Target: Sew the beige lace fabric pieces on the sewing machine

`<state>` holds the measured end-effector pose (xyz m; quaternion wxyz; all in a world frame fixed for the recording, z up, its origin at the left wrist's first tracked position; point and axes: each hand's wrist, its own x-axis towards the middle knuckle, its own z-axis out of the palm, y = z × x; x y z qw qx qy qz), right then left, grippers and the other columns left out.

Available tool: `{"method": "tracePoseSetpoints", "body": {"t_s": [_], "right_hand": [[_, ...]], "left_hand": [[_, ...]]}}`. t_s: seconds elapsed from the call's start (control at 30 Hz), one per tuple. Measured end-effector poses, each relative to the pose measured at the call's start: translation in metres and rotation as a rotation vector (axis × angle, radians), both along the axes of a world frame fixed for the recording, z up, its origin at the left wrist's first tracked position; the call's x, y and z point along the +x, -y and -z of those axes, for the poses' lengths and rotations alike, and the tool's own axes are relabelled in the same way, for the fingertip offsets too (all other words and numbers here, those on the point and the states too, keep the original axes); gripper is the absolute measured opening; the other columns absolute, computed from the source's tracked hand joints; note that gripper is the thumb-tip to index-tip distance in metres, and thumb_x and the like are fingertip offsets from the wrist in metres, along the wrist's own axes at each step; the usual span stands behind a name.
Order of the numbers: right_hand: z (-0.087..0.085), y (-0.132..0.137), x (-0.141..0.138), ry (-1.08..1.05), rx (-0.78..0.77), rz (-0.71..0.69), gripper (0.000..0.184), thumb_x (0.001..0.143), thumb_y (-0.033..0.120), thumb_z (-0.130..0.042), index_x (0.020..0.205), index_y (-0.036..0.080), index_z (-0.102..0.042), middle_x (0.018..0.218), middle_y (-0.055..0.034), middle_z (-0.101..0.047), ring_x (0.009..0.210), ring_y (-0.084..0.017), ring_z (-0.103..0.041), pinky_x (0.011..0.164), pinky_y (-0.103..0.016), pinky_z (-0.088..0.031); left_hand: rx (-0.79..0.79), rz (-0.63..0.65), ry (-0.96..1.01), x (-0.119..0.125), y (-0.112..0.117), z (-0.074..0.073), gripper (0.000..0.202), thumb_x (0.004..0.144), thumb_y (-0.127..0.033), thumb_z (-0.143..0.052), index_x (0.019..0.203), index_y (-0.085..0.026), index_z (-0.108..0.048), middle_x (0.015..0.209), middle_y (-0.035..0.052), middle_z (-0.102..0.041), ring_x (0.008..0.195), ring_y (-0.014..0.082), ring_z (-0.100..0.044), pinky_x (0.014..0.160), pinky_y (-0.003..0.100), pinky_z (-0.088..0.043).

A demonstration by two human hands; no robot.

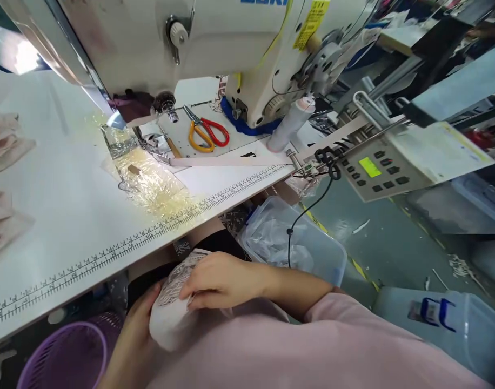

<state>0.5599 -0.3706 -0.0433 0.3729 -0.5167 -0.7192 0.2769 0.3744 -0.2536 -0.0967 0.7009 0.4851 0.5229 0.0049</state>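
Below the table edge, in my lap, both hands hold a small white padded fabric piece [171,313] with a lace pattern on top. My right hand [221,281] lies over its upper side with fingers curled on it. My left hand [139,329] cups it from beneath and the left. In front of me stands a white industrial sewing machine [215,43] on a white table [61,205] with a printed ruler [150,237] along its front edge.
Scissors with red and orange handles [205,132] lie by the machine base. Pink fabric pieces [2,146] are stacked at the table's left. A control panel [375,170] hangs at right. A clear plastic bin [292,237] and a purple basket [65,354] sit below.
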Motion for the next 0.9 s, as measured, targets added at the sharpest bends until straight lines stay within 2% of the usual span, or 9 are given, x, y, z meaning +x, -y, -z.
{"method": "tracePoseSetpoints", "body": {"t_s": [0.1, 0.13, 0.2, 0.27, 0.4, 0.57, 0.7, 0.9], "right_hand": [[0.009, -0.003, -0.007, 0.058, -0.064, 0.074, 0.023, 0.088, 0.031, -0.050, 0.093, 0.013, -0.063, 0.085, -0.0043, -0.070, 0.081, -0.013, -0.064, 0.073, -0.021, -0.046], [0.011, -0.004, -0.008, 0.062, -0.081, 0.085, 0.021, 0.087, 0.031, -0.052, 0.092, 0.013, -0.063, 0.084, -0.0043, -0.070, 0.079, -0.013, -0.064, 0.072, -0.021, -0.045], [0.013, -0.007, -0.011, 0.051, -0.118, 0.106, 0.019, 0.086, 0.029, -0.054, 0.092, 0.013, -0.062, 0.085, -0.0040, -0.069, 0.078, -0.013, -0.063, 0.071, -0.022, -0.045], [0.014, -0.009, -0.014, 0.020, -0.156, 0.153, 0.019, 0.085, 0.029, -0.055, 0.096, 0.014, -0.060, 0.086, -0.0033, -0.068, 0.078, -0.013, -0.062, 0.071, -0.022, -0.045], [0.017, -0.011, -0.017, -0.032, -0.158, 0.244, 0.021, 0.083, 0.030, -0.057, 0.099, 0.016, -0.056, 0.086, -0.0017, -0.066, 0.073, -0.012, -0.061, 0.068, -0.021, -0.045], [0.020, -0.013, -0.018, -0.015, -0.111, 0.202, 0.010, 0.085, 0.024, -0.055, 0.086, 0.016, -0.059, 0.083, -0.0017, -0.066, 0.077, -0.011, -0.060, 0.071, -0.021, -0.044], [0.018, -0.013, -0.017, -0.035, -0.085, 0.208, 0.011, 0.085, 0.024, -0.055, 0.083, 0.016, -0.062, 0.087, -0.0037, -0.066, 0.081, -0.011, -0.060, 0.073, -0.020, -0.045], [0.017, -0.013, -0.019, -0.148, 0.017, 0.225, 0.011, 0.085, 0.022, -0.056, 0.077, 0.016, -0.060, 0.087, -0.0038, -0.064, 0.082, -0.010, -0.059, 0.077, -0.019, -0.046]], "left_hand": [[0.489, 0.182, -0.028, -0.009, 0.000, 0.001, 0.045, 0.078, -0.046, -0.053, 0.113, -0.018, -0.057, 0.118, 0.0092, -0.062, 0.113, 0.0269, -0.055, 0.098, 0.040, -0.042], [0.592, 0.249, 0.001, -0.012, 0.001, -0.003, 0.044, 0.079, -0.047, -0.051, 0.115, -0.020, -0.056, 0.120, 0.0081, -0.061, 0.114, 0.0257, -0.053, 0.099, 0.039, -0.041], [0.684, 0.380, 0.091, -0.013, 0.006, -0.014, 0.040, 0.080, -0.045, -0.051, 0.111, -0.022, -0.058, 0.115, 0.0068, -0.063, 0.109, 0.0237, -0.056, 0.095, 0.034, -0.043], [0.701, 0.412, 0.149, -0.009, 0.012, -0.026, 0.031, 0.080, -0.042, -0.051, 0.101, -0.022, -0.062, 0.105, 0.0059, -0.065, 0.098, 0.0212, -0.060, 0.086, 0.030, -0.047], [0.661, 0.269, 0.176, 0.001, 0.021, -0.034, 0.022, 0.083, -0.040, -0.049, 0.092, -0.022, -0.060, 0.095, 0.0035, -0.062, 0.087, 0.0161, -0.058, 0.078, 0.025, -0.045], [0.604, 0.288, 0.184, -0.003, 0.015, -0.026, 0.026, 0.082, -0.046, -0.051, 0.088, -0.022, -0.060, 0.091, 0.0025, -0.063, 0.082, 0.0152, -0.058, 0.071, 0.022, -0.045], [0.614, 0.323, 0.201, -0.011, 0.008, -0.017, 0.032, 0.082, -0.051, -0.049, 0.087, -0.022, -0.061, 0.087, 0.0034, -0.065, 0.078, 0.0159, -0.059, 0.067, 0.023, -0.047], [0.633, 0.291, 0.207, -0.014, 0.011, -0.009, 0.032, 0.083, -0.050, -0.048, 0.087, -0.021, -0.061, 0.087, 0.0043, -0.065, 0.075, 0.0155, -0.059, 0.062, 0.022, -0.048]]}}
